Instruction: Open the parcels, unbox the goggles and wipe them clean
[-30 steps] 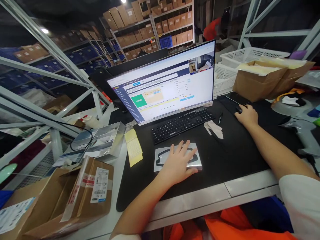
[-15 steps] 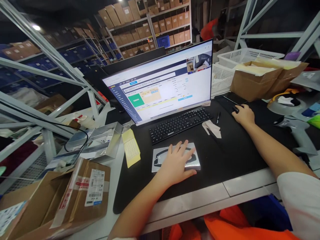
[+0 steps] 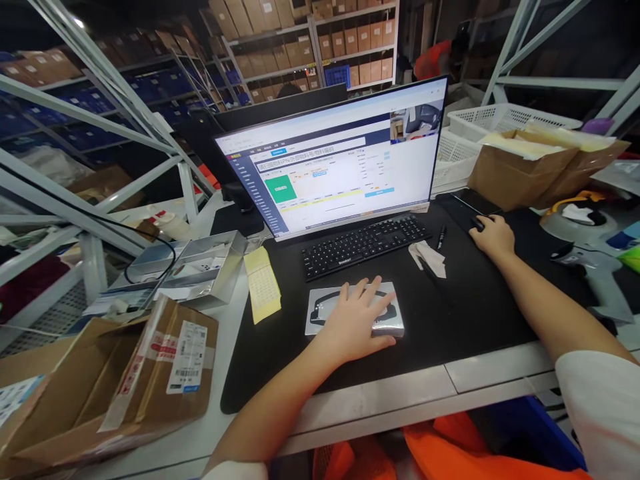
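Note:
My left hand [image 3: 353, 325] lies with fingers spread over a flat white box [image 3: 392, 327] that has a dark outline printed on its top. The palm covers the middle of the box. Farther right, my right hand [image 3: 496, 240] rests over a black computer mouse [image 3: 478, 224], with the fingers curled on it. Just beyond the box is a black keyboard [image 3: 363, 249], below a lit monitor [image 3: 340, 167] that shows a page with a green square and a small camera picture.
An open cardboard box [image 3: 185, 373] and a grey tray of papers [image 3: 210, 267] stand at left, beside a yellow label pad [image 3: 263, 287]. A crumpled tissue [image 3: 429, 259] and a black pen [image 3: 441, 237] lie right of the keyboard. A barcode scanner [image 3: 597, 277] sits at far right.
The whole view has shifted slightly with the head. On the screen, the orange-tinted panel beside the green square is now white. Both hands keep their places.

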{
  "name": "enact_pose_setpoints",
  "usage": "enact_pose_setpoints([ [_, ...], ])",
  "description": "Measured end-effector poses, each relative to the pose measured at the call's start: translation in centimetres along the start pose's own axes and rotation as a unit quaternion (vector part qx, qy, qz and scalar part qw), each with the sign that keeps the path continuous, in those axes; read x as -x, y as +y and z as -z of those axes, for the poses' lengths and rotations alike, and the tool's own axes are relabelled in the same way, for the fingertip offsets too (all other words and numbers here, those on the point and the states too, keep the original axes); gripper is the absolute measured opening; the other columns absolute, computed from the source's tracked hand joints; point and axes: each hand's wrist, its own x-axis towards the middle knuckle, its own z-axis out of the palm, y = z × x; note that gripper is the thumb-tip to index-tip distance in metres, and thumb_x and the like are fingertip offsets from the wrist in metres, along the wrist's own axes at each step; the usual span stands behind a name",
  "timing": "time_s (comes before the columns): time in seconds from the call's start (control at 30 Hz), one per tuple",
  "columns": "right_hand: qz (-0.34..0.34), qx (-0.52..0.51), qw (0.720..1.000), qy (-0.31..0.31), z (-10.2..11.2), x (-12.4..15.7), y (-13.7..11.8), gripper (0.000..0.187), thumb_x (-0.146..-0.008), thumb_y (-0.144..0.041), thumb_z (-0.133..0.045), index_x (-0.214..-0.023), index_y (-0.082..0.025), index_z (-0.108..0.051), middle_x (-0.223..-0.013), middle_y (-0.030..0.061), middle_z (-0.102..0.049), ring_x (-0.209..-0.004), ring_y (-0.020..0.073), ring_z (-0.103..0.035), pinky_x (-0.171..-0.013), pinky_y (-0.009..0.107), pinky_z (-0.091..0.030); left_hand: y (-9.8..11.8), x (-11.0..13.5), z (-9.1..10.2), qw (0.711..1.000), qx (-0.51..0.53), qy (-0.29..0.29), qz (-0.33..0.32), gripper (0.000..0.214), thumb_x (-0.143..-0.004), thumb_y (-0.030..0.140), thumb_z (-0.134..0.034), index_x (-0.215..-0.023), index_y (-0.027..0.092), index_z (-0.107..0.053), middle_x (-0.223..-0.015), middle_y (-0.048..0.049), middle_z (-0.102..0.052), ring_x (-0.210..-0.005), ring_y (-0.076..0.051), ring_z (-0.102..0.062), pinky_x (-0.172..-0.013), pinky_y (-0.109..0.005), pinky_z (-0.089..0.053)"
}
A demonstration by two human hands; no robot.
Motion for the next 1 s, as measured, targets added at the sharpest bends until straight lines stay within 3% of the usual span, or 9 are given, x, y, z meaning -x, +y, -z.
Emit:
enact_pose_setpoints([
  [0.27,0.006,0.002,1.000,0.000,0.0,0.0,0.0,0.060,-0.095,-0.043,-0.050,-0.146,-0.013,-0.059,-0.154,0.0227,-0.044,-0.115,0.0335,-0.051,-0.090,0.042,-0.034,-0.1,0.2,-0.3,1.000,0.011,0.009,-0.002,0.084,-0.088,0.067,-0.065,-0.158,0.030,-0.037,-0.172,-0.0141,-0.022,-0.154,-0.043,-0.030,-0.119,-0.072,-0.029],
  [0.37,0.002,-0.004,1.000,0.013,-0.3,-0.1,0.0,0.060,-0.094,-0.040,-0.051,-0.148,-0.014,-0.058,-0.154,0.0223,-0.045,-0.117,0.0343,-0.053,-0.093,0.043,-0.037,0.1,0.3,-0.5,1.000,0.002,0.016,0.025,0.089,-0.085,0.069,-0.066,-0.159,0.030,-0.037,-0.173,-0.0167,-0.015,-0.157,-0.047,-0.019,-0.118,-0.075,-0.026],
  [0.43,-0.004,-0.012,1.000,0.027,-0.5,0.0,0.0,0.062,-0.092,-0.039,-0.054,-0.150,-0.016,-0.056,-0.153,0.0224,-0.046,-0.119,0.0352,-0.055,-0.096,0.044,-0.039,0.3,0.1,-0.5,0.998,-0.005,0.022,0.059,0.092,-0.083,0.072,-0.066,-0.159,0.029,-0.037,-0.170,-0.0205,-0.021,-0.156,-0.049,-0.019,-0.117,-0.077,-0.024],
  [0.5,-0.008,-0.023,0.999,0.046,-0.4,0.1,-0.2,0.065,-0.091,-0.041,-0.056,-0.151,-0.015,-0.055,-0.153,0.0236,-0.046,-0.124,0.0376,-0.054,-0.101,0.048,-0.040,0.4,0.0,-0.4,0.997,-0.006,0.021,0.077,0.093,-0.083,0.073,-0.066,-0.159,0.028,-0.037,-0.162,-0.0232,-0.036,-0.151,-0.048,-0.031,-0.117,-0.076,-0.024],
  [0.7,0.011,-0.095,0.988,0.121,2.3,1.9,-2.8,0.066,-0.094,-0.034,-0.046,-0.151,-0.001,-0.045,-0.160,0.0279,-0.034,-0.152,0.0386,-0.026,-0.122,0.060,-0.020,0.0,0.4,1.4,0.998,0.032,0.004,0.053,0.107,-0.073,0.068,-0.079,-0.160,0.023,-0.036,-0.146,-0.0208,-0.050,-0.136,-0.041,-0.047,-0.117,-0.064,-0.034],
  [0.8,0.113,-0.225,0.965,0.080,4.2,6.2,-5.7,0.065,-0.094,-0.043,-0.047,-0.146,-0.004,-0.051,-0.156,0.0279,-0.042,-0.150,0.0387,-0.032,-0.123,0.061,-0.021,-1.0,1.5,2.9,0.993,0.098,0.049,0.040,0.113,-0.068,0.066,-0.084,-0.161,0.027,-0.033,-0.144,-0.0172,-0.050,-0.134,-0.039,-0.049,-0.115,-0.058,-0.039],
  [0.87,0.195,-0.279,0.940,0.017,5.0,11.5,-8.1,0.066,-0.093,-0.057,-0.050,-0.143,-0.014,-0.056,-0.144,0.0210,-0.058,-0.136,0.0339,-0.052,-0.118,0.053,-0.038,-1.2,2.3,3.6,0.973,0.185,0.132,0.030,0.115,-0.068,0.070,-0.082,-0.162,0.028,-0.031,-0.147,-0.0160,-0.047,-0.136,-0.038,-0.047,-0.117,-0.056,-0.039],
  [0.93,0.280,-0.323,0.902,-0.063,5.4,18.1,-10.0,0.084,-0.084,-0.074,-0.059,-0.150,-0.023,-0.050,-0.147,0.0150,-0.058,-0.133,0.0317,-0.058,-0.110,0.048,-0.048,-0.3,3.0,3.5,0.922,0.300,0.242,0.007,0.118,-0.069,0.077,-0.077,-0.163,0.028,-0.025,-0.151,-0.0159,-0.044,-0.140,-0.037,-0.045,-0.119,-0.055,-0.037],
  [1.0,0.331,-0.443,0.814,-0.178,5.5,24.6,-10.8,0.114,-0.070,-0.081,-0.072,-0.161,-0.025,-0.032,-0.159,0.0167,-0.045,-0.141,0.0354,-0.050,-0.113,0.052,-0.045,1.7,3.4,2.9,0.851,0.407,0.332,-0.027,0.122,-0.071,0.085,-0.069,-0.165,0.028,-0.014,-0.155,-0.0168,-0.040,-0.142,-0.037,-0.045,-0.119,-0.054,-0.039],
])
